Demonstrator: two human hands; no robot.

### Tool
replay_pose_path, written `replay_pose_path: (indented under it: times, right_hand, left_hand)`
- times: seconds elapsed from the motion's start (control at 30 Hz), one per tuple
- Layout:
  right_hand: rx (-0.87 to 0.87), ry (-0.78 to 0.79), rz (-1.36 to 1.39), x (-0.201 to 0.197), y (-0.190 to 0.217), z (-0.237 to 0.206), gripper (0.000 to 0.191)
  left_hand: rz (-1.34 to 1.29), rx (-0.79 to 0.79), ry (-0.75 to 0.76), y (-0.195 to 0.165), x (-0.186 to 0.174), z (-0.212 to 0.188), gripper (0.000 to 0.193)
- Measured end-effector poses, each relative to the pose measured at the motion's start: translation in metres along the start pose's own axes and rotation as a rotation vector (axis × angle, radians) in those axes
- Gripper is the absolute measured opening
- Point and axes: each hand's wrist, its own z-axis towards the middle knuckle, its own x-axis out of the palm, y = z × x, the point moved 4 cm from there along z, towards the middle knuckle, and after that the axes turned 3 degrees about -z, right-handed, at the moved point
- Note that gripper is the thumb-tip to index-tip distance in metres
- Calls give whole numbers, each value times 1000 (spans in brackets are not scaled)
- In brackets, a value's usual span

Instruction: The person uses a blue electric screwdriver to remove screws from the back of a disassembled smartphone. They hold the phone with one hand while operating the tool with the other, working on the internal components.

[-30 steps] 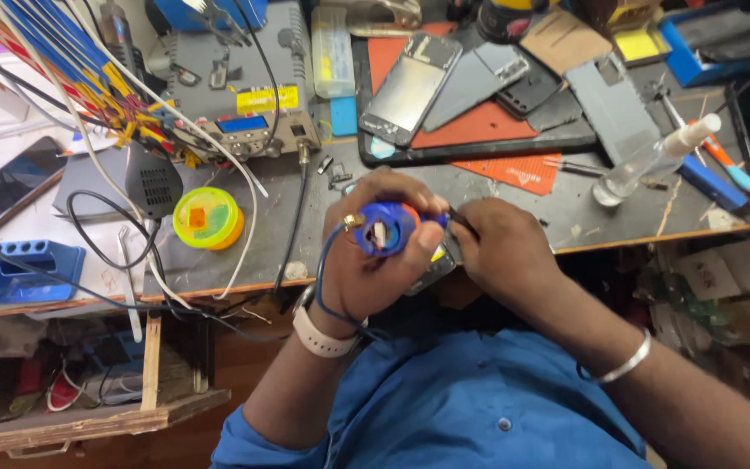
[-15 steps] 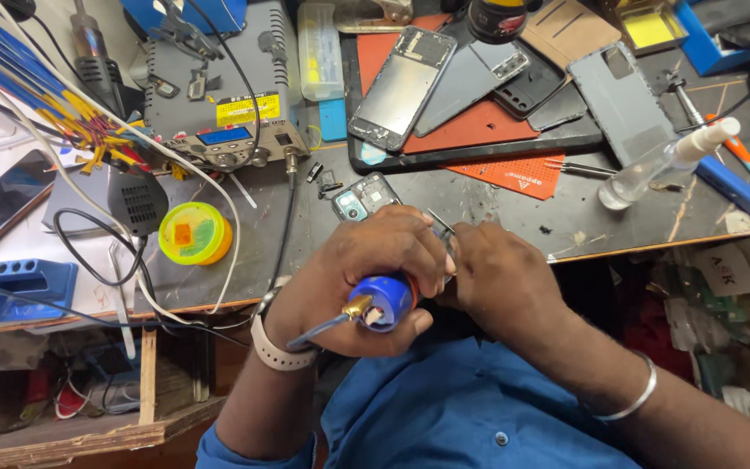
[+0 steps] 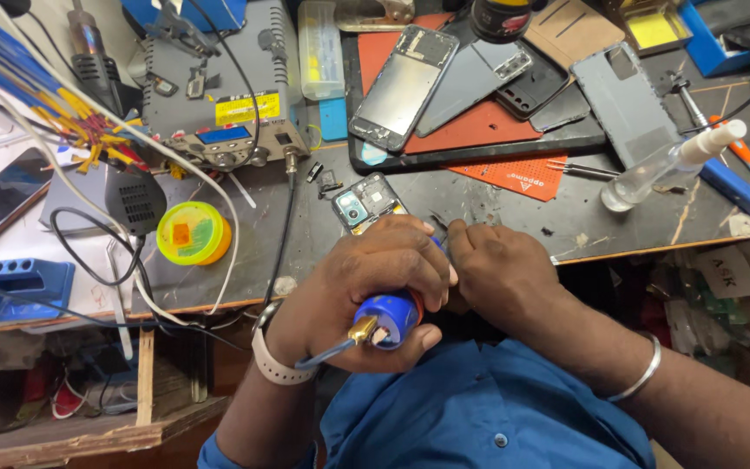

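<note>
My left hand [image 3: 366, 278] is closed around a blue-handled soldering iron [image 3: 388, 317], whose cord end points back at my blue shirt. Its tip is hidden under my fingers. My right hand [image 3: 505, 274] sits right beside it, fingers pinched together at the bench edge, apparently on thin tweezers [image 3: 438, 224]. Both hands hover over an opened phone with its circuit board showing [image 3: 366, 201], lying on the dark worktop [image 3: 514, 208].
A grey soldering station [image 3: 219, 104] stands at the back left, with a yellow-green round tin [image 3: 191, 233] in front. A mat [image 3: 479, 130] holds several phone frames and back covers. A clear squeeze bottle [image 3: 666, 165] lies right. Cables and a blue holder [image 3: 15, 282] are at left.
The iron's handle has swung down toward my body in my left hand. Both hands have shifted slightly closer to the opened phone, and the view has tilted down.
</note>
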Motion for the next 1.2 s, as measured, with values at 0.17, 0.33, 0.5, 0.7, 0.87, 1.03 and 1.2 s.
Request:
replay_pose_path:
  times: [0.17, 0.33, 0.5, 0.7, 0.87, 1.03, 1.2]
  right_hand:
    - [224, 94, 74, -16, -11, 4, 7]
    - [443, -105, 505, -28, -38, -15, 17]
    - [780, 124, 1115, 6, -65, -34, 19]
    - [724, 92, 1493, 10, -79, -33, 35]
    - [728, 93, 1480, 9, -82, -38, 36]
    - [803, 89, 1354, 14, -82, -41, 23]
    - [748, 25, 1481, 10, -86, -38, 22]
  left_hand:
    - [-14, 11, -14, -1, -5, -4, 24]
    - [-58, 2, -8, 3, -10, -10, 25]
    - [-22, -30, 19, 5, -1, -9, 27]
    - [-10, -32, 27, 0, 6, -2, 27]
    - [-2, -51, 33, 0, 11, 0, 29]
    - [33, -69, 56, 0, 22, 4, 28]
    - [97, -81, 103, -1, 32, 9, 25]
